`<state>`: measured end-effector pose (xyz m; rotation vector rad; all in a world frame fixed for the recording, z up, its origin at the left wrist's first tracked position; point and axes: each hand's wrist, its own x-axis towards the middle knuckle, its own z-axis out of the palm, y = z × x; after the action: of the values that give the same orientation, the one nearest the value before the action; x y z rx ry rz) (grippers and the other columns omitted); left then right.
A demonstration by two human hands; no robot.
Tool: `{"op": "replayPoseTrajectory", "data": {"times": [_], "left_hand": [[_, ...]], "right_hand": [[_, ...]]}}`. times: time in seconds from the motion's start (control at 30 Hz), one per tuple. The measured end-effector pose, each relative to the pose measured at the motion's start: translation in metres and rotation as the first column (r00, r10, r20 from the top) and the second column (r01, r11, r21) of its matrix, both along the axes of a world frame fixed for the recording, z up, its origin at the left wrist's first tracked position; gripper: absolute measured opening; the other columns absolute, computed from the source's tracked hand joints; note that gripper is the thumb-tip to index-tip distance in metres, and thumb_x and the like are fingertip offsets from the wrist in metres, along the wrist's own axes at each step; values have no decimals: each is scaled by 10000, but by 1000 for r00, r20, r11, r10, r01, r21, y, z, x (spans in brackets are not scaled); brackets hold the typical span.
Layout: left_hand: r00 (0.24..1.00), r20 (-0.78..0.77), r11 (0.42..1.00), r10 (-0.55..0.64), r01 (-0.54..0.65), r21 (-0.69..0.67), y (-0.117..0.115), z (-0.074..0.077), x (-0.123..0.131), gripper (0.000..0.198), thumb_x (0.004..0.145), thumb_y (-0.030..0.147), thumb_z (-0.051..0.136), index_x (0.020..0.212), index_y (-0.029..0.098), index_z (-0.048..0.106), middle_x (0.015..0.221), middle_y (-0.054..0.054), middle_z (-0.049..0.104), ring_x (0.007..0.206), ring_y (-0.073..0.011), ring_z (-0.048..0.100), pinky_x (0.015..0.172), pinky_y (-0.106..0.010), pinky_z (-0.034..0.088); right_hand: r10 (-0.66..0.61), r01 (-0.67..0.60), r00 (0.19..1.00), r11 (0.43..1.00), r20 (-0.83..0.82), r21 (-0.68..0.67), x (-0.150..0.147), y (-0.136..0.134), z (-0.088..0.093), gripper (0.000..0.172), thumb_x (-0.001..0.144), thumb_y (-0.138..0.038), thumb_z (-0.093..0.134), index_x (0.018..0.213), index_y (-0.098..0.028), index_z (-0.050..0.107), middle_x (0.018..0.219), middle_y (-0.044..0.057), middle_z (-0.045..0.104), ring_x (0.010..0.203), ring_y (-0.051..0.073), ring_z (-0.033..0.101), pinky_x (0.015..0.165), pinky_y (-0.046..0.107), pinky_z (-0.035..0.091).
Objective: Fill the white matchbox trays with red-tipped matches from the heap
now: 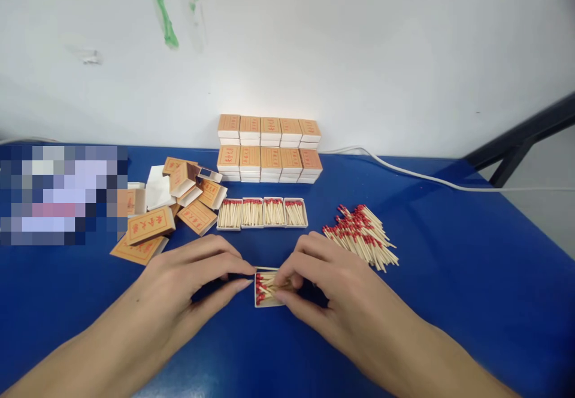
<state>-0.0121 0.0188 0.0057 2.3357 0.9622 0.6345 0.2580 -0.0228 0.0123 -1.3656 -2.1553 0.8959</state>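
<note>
A small white matchbox tray (264, 300) with red-tipped matches lying in it sits on the blue table (449, 302) in front of me. My left hand (197, 275) touches the tray's left edge with pinched fingertips. My right hand (321, 275) has its fingers closed on the matches (265, 287) in the tray, pressing them in from the right.
Four filled trays (262, 212) stand in a row behind. A loose pile of matches (362, 233) lies to the right. Empty sleeves and trays (166, 212) are scattered to the left. Stacked closed boxes (269, 148) line the wall, with a white cable (404, 172) beside them.
</note>
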Motion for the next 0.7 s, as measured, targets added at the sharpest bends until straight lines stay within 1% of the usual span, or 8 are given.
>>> {"op": "replayPoseTrajectory", "data": {"times": [0.07, 0.13, 0.2, 0.3, 0.37, 0.43, 0.57, 0.7], "left_hand": [[1000, 13, 999, 18, -17, -30, -2, -4, 1, 186, 1159, 310, 635, 1188, 370, 808, 1108, 42, 818, 938, -143, 810, 803, -245, 671], [999, 12, 999, 44, -43, -32, -4, -8, 2, 180, 1164, 326, 631, 1238, 359, 792, 1120, 33, 817, 951, -150, 808, 808, -251, 664], [997, 2, 997, 74, -74, -2, -5, -12, 2, 213, 1181, 340, 604, 1321, 350, 765, 1163, 16, 800, 964, -153, 802, 810, -257, 652], [997, -27, 996, 69, -68, 51, -5, -16, 1, 253, 1203, 321, 561, 1390, 344, 730, 1213, -4, 740, 975, -143, 781, 830, -263, 625], [998, -42, 998, 39, -38, 45, -4, -17, 2, 239, 1212, 321, 546, 1357, 344, 734, 1204, -6, 701, 980, -141, 758, 848, -272, 605], [998, -53, 1000, 25, -25, 13, -3, -17, 5, 219, 1219, 329, 530, 1264, 327, 745, 1171, -1, 677, 973, -143, 734, 849, -282, 586], [996, -69, 998, 49, -51, -28, -3, -17, 12, 212, 1216, 334, 537, 1095, 276, 702, 1084, 14, 656, 915, -142, 700, 795, -287, 554], [993, -68, 995, 95, -97, -34, -6, -16, 14, 211, 1223, 321, 503, 1085, 268, 653, 1068, 22, 649, 879, -135, 692, 750, -289, 533]], "right_hand": [[4, -3, 1000, 1000, 7, -6, 0, 0, 0, 167, 1061, -93, 704, 1025, -236, 784, 1016, 4, 688, 970, 173, 667, 807, 322, 507], [-8, 8, 1000, 1000, 8, -2, -1, 0, -1, 167, 1061, -96, 699, 1019, -239, 773, 1012, 0, 688, 966, 172, 665, 808, 325, 502], [-32, 32, 999, 999, -9, 12, -1, -1, -2, 165, 1055, -97, 702, 986, -240, 747, 993, -9, 683, 959, 164, 660, 818, 319, 498], [-64, 65, 998, 997, -25, 34, -1, -2, -2, 161, 1055, -127, 720, 943, -241, 706, 962, -22, 670, 934, 153, 652, 817, 312, 491], [-77, 78, 997, 997, -19, 26, -1, -3, 0, 149, 1065, -164, 728, 944, -245, 697, 959, -24, 666, 913, 152, 648, 803, 316, 489], [-87, 87, 996, 996, -10, 0, -1, -4, 2, 137, 1076, -183, 716, 958, -252, 701, 969, -25, 666, 894, 149, 648, 795, 319, 491], [-113, 113, 994, 993, 3, -21, -3, -2, 9, 152, 1083, -170, 667, 981, -268, 723, 969, -32, 687, 866, 142, 650, 782, 316, 489], [-159, 158, 987, 987, 34, 16, 5, 4, 20, 151, 1074, -176, 682, 992, -288, 740, 931, -44, 724, 831, 150, 665, 761, 317, 490]]}}
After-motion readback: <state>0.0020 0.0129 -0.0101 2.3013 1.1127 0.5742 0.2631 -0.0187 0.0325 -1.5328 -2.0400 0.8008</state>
